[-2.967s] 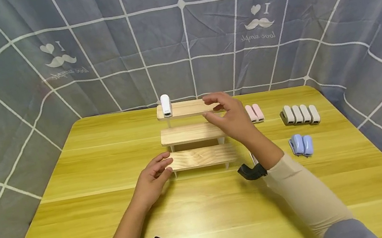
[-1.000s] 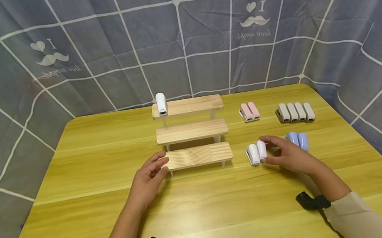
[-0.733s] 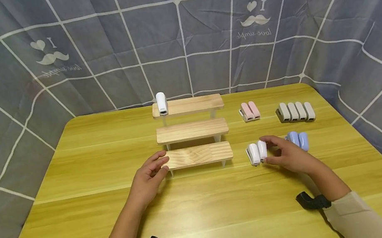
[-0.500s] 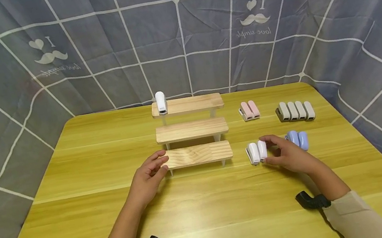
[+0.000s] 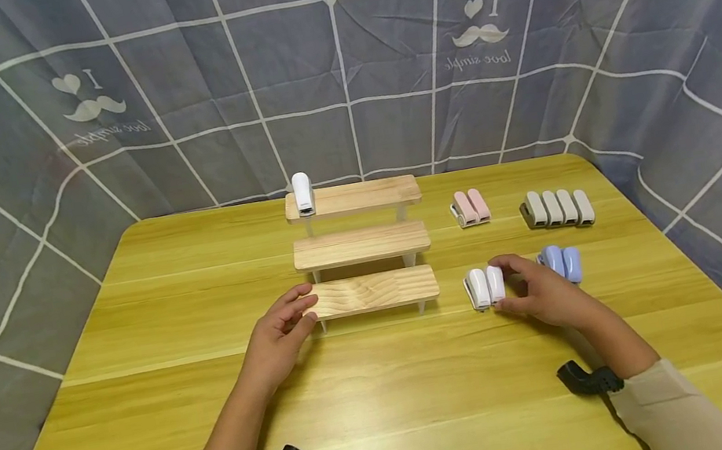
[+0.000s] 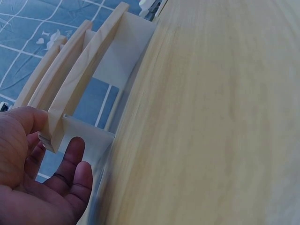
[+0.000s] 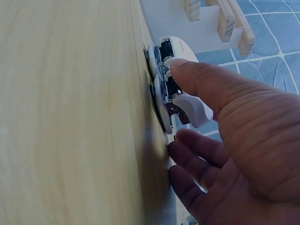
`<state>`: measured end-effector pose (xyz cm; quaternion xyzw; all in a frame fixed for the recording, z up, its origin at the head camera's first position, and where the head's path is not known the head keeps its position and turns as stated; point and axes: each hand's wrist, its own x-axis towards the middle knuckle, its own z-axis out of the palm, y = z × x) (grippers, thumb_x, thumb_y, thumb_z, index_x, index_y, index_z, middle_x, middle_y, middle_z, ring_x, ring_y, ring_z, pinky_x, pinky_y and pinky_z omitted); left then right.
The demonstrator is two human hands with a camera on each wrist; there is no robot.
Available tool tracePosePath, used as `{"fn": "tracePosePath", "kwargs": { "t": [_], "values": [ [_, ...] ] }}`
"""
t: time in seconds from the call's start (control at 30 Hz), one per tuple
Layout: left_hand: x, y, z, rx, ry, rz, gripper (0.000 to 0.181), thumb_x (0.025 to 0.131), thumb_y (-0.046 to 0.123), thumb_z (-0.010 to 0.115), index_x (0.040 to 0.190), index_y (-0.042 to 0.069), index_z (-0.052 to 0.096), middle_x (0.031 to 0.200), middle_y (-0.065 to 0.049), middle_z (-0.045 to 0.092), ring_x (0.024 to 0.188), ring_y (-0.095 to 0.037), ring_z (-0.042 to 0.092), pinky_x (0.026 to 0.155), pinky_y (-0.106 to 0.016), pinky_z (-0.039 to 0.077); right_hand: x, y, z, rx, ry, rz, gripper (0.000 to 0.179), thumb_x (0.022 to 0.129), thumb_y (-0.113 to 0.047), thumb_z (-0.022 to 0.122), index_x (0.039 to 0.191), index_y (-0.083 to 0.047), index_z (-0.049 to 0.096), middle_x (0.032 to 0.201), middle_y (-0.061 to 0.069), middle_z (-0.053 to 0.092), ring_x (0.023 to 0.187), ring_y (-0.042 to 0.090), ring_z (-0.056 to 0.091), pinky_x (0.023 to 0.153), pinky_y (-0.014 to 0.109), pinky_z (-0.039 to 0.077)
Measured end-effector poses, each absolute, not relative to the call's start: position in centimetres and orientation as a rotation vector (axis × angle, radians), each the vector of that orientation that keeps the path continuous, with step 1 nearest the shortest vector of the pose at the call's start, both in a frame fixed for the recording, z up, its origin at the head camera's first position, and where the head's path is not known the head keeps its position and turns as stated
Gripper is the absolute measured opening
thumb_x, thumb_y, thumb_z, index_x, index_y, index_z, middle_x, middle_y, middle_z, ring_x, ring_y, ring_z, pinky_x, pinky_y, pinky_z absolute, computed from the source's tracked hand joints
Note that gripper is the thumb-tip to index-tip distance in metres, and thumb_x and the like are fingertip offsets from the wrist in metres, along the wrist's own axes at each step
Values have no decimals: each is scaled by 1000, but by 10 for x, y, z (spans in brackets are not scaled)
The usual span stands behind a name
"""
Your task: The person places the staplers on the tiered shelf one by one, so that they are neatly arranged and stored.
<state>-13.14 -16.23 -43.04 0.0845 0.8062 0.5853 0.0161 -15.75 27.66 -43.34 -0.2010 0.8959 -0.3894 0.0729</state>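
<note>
A three-tier wooden stand (image 5: 372,292) rests on the table, one white mini stapler (image 5: 302,193) upright at the left end of its top board. My left hand (image 5: 277,346) grips the left end of the bottom board; in the left wrist view the board end (image 6: 56,126) lies between thumb and fingers. Right of the stand, two white mini staplers sit side by side. My right hand (image 5: 548,293) pinches the right-hand stapler (image 5: 496,283), thumb in front and index finger behind. In the right wrist view the thumb (image 7: 197,77) covers part of the staplers' fronts.
Two pink staplers (image 5: 470,207) stand behind the white pair. Further right is a row of several off-white staplers (image 5: 559,208). Two blue staplers (image 5: 561,265) sit just beyond my right hand. A grey checked curtain (image 5: 345,84) hangs behind the table and along both sides.
My right hand has moved from the stand's top board down and right to the white staplers, and has stayed there for the last second. The left hand keeps its place at the stand.
</note>
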Motion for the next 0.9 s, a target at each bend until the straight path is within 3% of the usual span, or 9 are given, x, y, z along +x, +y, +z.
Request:
{"fn": "tracePosePath", "kwargs": {
  "t": [0.4,0.9],
  "values": [
    [-132,-162,-431,254,2507,1817,31,101,14,61,130,3,65,147,1,49,130,-23,48,89,-20,44,-158,276,-434,-577,2719,-1104,67,88,-18,79,142,-5,42,126,13,59,110,25,57,93,48,45],
    [-131,-163,-429,282,2524,1805,32,100,14,61,130,2,64,147,0,49,127,-22,50,88,-20,45,-155,276,-431,-550,2754,-1042,67,89,-23,78,144,-4,43,134,19,56,122,34,51,101,56,37]
  ]
}}
